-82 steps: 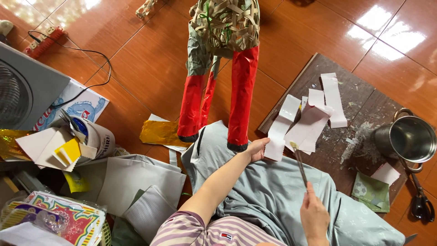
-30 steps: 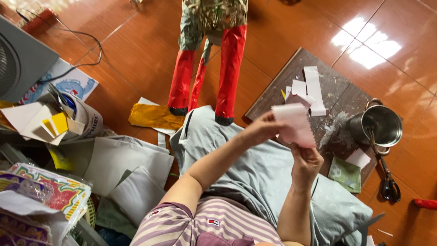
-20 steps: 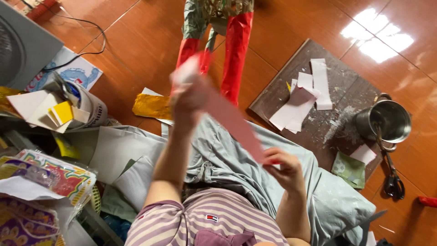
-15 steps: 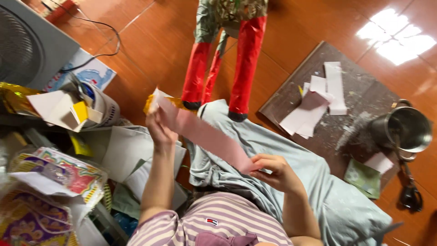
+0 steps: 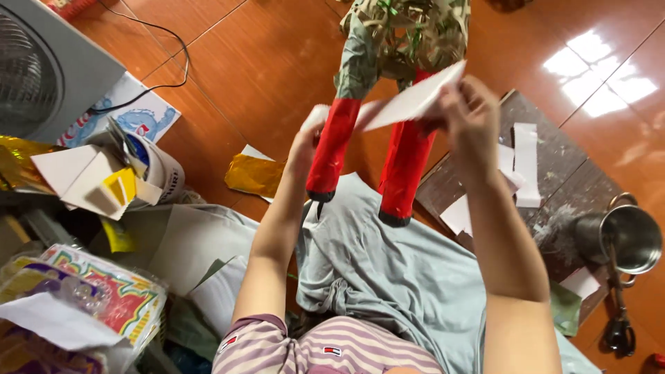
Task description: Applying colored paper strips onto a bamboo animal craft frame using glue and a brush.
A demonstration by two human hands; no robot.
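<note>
Paper strip stretched between your hands, up against the figure's red legs.

Your right hand (image 5: 471, 114) pinches one end of the white paper strip (image 5: 409, 104), fingers closed on it; your left hand (image 5: 308, 142) clamps the far end near the left red leg (image 5: 332, 149), likely keeping it taut for laying on. The dark work board (image 5: 554, 187) with cut strips lies right, the steel pot (image 5: 630, 239) beyond; cluttered left, open floor ahead.
</note>
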